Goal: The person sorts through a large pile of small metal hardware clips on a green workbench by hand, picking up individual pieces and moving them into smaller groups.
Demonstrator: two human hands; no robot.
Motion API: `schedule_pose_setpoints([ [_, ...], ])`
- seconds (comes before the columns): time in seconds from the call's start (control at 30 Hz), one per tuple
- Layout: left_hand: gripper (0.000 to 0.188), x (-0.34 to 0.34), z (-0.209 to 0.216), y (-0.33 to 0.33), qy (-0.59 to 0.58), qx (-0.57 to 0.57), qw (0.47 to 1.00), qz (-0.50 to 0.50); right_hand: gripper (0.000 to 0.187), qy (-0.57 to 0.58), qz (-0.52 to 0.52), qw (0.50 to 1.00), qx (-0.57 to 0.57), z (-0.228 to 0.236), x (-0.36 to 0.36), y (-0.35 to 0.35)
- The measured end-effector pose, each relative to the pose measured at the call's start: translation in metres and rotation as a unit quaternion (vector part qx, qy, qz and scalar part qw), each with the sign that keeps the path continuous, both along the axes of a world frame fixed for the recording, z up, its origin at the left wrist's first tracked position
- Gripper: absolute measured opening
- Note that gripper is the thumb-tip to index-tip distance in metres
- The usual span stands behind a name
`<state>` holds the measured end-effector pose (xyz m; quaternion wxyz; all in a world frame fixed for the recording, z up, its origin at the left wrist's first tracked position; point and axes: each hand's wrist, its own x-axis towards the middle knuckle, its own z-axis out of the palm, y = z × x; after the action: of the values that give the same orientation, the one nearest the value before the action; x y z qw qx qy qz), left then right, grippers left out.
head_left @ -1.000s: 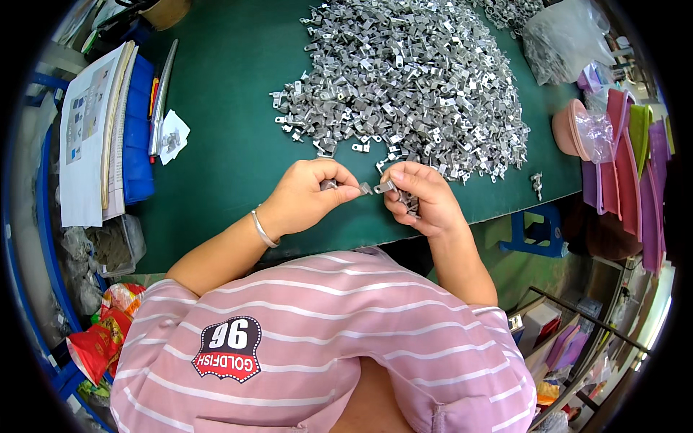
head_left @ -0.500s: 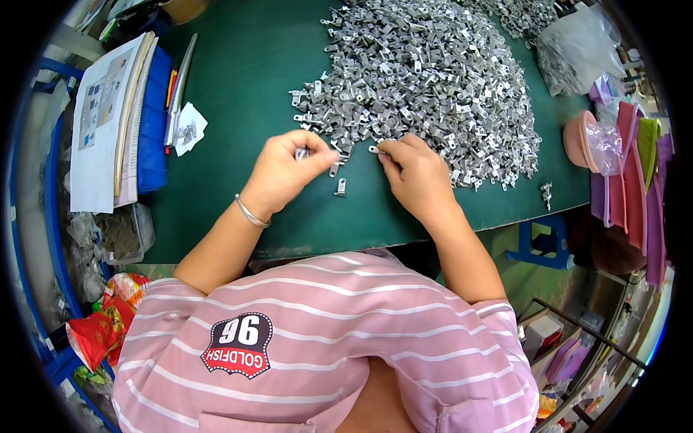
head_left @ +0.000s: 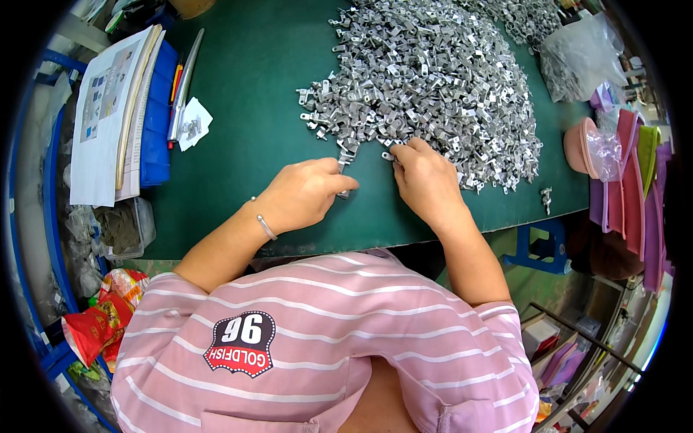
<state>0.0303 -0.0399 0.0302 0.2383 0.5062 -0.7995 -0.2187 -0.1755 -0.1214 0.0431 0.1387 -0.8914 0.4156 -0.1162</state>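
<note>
A large heap of small silvery metal brackets (head_left: 433, 79), each with a hole in its tab, covers much of the green table. My left hand (head_left: 303, 193) is curled low over the table, left of the heap's near edge. Its thumb and fingers close on a metal bracket (head_left: 344, 194), partly hidden under them. My right hand (head_left: 427, 180) touches the heap's near edge, its thumb and forefinger pinched on another bracket (head_left: 388, 156). A short line of loose brackets (head_left: 349, 148) lies between the heap and my left hand.
At the left stand a blue bin (head_left: 155, 123) with papers against it, a long metal tool (head_left: 186, 83) and a paper scrap (head_left: 195, 124). A clear plastic bag (head_left: 581, 54) and a pink tub (head_left: 580, 148) sit at the right. A blue stool (head_left: 538, 247) stands below the table edge.
My left hand has moved right and down, over the loose brackets in front of the heap. My right hand has shifted slightly right, still pinching at the heap's edge.
</note>
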Motion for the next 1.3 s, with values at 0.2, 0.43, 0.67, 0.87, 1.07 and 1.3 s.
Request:
schedule_pose_setpoints([
  [0.2,0.012,-0.001,-0.002,-0.002,0.031,0.005,1.0,0.0,0.014,-0.215,-0.017,0.941,0.261,0.001,-0.001,-0.001],
  [0.43,0.01,-0.009,0.007,0.0,0.27,0.093,0.953,0.1,0.021,-0.458,-0.054,0.566,0.683,-0.003,-0.016,0.006],
  [0.67,0.012,-0.014,0.003,0.0,0.256,0.013,0.962,0.096,0.025,-0.572,0.024,0.395,0.719,-0.021,-0.028,0.006],
  [0.87,0.011,-0.007,-0.01,0.006,0.118,0.035,0.989,0.083,0.014,-0.541,-0.112,0.558,0.619,-0.005,-0.049,-0.007],
  [1.07,0.008,-0.004,0.0,0.002,0.164,0.074,0.975,0.128,0.017,-0.157,-0.06,0.98,0.111,-0.001,-0.019,0.012],
  [1.3,0.01,-0.007,-0.007,0.005,0.1,0.081,0.988,0.091,0.013,-0.298,-0.037,0.919,0.256,-0.02,-0.013,0.012],
])
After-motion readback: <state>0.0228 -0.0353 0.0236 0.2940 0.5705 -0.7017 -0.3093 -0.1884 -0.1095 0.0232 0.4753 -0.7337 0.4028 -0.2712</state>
